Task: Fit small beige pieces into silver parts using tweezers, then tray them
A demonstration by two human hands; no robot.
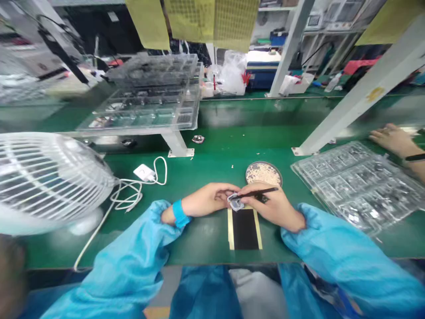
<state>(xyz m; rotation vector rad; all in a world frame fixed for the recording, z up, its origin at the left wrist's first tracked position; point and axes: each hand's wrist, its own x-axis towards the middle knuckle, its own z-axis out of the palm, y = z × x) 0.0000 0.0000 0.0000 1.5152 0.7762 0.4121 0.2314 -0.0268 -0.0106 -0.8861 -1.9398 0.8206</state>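
Note:
My left hand [215, 198] is closed on a small pale part with a clear-looking rim [236, 204], holding it by its left side. In my right hand [270, 206] is a pair of dark tweezers [257, 192], gripped like a pen, with the tip over the small part. The fine detail of the part is too small to make out. Just below both hands lies a black pad [245, 230] edged with yellow tape. Behind my right hand stands a round dish [264, 173] of tan, speckled bits, its front edge partly covered.
A white fan [49, 181] stands at left, beside a white charger and cable [144, 173]. Clear compartment trays [358, 186] lie at right, near another person's hand [393, 139]. More trays [152, 93] sit on the raised shelf. A white post [358, 84] slants down to the bench.

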